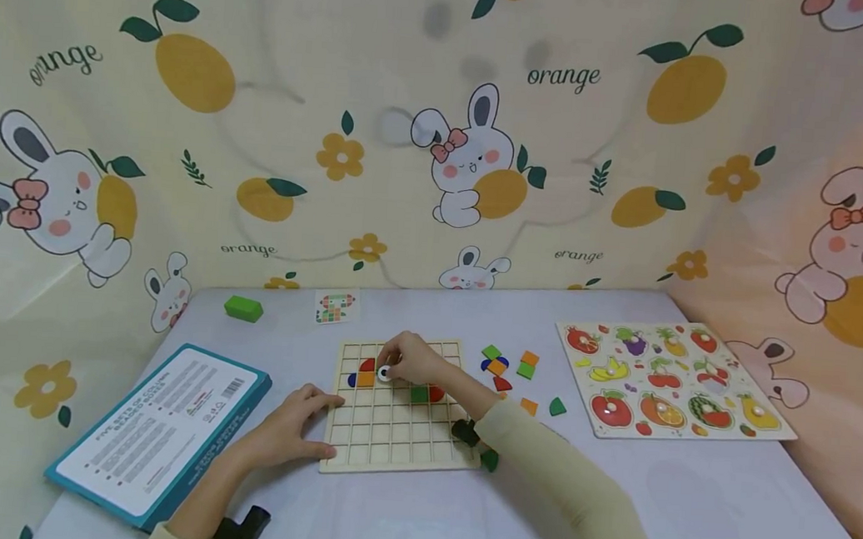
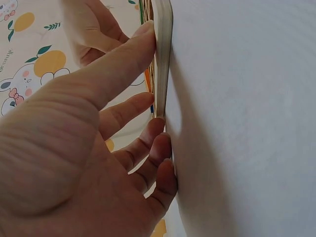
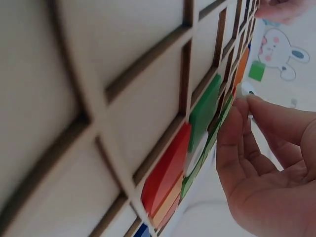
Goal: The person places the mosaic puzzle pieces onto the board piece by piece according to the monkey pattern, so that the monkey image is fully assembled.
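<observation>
Board [image 1: 402, 416] — between box [image 1: 165, 426] and puzzle [image 1: 661, 392]

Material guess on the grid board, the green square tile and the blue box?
Grid board: likely wood, matte; pale tan faces, browned cell edges.
Green square tile: painted wood or plastic, can't tell; smooth solid colour, slight sheen.
Blue box: probably cardboard; crisp edges, printed white panel.
</observation>
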Demonstrator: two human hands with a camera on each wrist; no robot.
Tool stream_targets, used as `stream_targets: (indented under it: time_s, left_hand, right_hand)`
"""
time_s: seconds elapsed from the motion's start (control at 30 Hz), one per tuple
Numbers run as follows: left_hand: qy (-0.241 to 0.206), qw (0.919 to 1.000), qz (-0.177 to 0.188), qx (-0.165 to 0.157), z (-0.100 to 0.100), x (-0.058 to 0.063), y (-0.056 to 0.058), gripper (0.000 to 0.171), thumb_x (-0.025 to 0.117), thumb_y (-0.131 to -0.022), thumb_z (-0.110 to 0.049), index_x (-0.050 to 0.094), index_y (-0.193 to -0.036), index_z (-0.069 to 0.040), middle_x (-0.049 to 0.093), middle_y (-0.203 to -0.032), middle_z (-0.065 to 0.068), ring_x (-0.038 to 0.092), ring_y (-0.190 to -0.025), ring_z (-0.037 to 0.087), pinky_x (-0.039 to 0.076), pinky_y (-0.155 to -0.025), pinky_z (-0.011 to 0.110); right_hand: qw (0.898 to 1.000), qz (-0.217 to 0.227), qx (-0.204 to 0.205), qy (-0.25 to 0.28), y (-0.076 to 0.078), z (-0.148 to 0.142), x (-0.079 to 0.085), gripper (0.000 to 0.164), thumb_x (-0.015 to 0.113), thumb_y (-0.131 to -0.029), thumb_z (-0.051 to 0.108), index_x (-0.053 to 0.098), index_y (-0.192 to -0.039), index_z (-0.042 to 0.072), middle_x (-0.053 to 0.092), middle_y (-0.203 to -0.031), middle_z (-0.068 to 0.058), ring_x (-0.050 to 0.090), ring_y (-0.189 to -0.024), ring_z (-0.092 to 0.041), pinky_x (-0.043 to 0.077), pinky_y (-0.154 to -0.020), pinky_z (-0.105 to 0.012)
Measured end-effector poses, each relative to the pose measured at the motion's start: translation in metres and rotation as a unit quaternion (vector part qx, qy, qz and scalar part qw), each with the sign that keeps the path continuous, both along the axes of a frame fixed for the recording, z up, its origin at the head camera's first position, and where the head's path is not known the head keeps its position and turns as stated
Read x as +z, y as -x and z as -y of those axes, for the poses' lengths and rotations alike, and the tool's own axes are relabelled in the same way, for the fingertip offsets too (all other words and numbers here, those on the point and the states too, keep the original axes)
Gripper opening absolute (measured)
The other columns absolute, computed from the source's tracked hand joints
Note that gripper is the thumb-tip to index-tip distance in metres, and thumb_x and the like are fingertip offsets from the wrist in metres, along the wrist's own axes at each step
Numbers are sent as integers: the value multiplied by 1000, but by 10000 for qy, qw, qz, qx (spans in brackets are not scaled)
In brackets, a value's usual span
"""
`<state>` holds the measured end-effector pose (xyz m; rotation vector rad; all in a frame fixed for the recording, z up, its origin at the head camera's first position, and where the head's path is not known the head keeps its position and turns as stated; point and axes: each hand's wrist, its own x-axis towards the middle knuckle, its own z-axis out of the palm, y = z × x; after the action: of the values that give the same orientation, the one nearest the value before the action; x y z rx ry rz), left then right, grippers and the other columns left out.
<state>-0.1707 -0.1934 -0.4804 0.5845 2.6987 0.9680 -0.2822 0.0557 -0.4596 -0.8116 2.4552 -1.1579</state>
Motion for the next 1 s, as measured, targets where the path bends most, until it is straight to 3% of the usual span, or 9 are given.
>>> stream_targets:
  time_s: [0.17, 0.43, 0.67, 1.0]
  left_hand:
    - [21, 10000, 0, 8, 0, -1, -1, 74, 85, -77, -40, 56, -139, -13, 49, -117, 1, 44, -108, 20, 42, -96, 46]
    - [49, 10000, -34, 45, 0, -1, 0, 74, 86, -76, -40, 56, -139, -13, 49, -117, 1, 44, -109, 21, 42, -96, 47]
    - [23, 10000, -41, 22, 1, -3, 1, 74, 86, -76, -40, 56, -139, -14, 49, -117, 1, 44, -108, 20, 43, -95, 46]
    - [2, 10000, -97, -18, 2, -5, 2, 74, 85, -76, -41, 56, -139, -14, 49, -118, 1, 44, -108, 20, 42, -95, 47]
  right_hand:
    - [9983, -150, -181, -531, -2, 7, -4, 14, 72, -86, -3, 74, -88, 10, 66, -80, -1, 56, -72, -13, 47, -64, -26]
    - [9913, -623, -341, -1106, -8, 10, -1, 11, 75, -86, 4, 72, -88, 14, 62, -79, 5, 56, -74, -13, 44, -68, -29]
    - [9857, -956, -252, -1365, -10, 12, -1, 9, 76, -87, 7, 72, -87, 16, 62, -77, 7, 55, -72, -11, 44, -67, -29]
    - [9821, -1070, -189, -1538, -9, 13, -2, 8, 77, -87, 11, 71, -87, 17, 59, -75, 8, 54, -70, -10, 43, -65, -27]
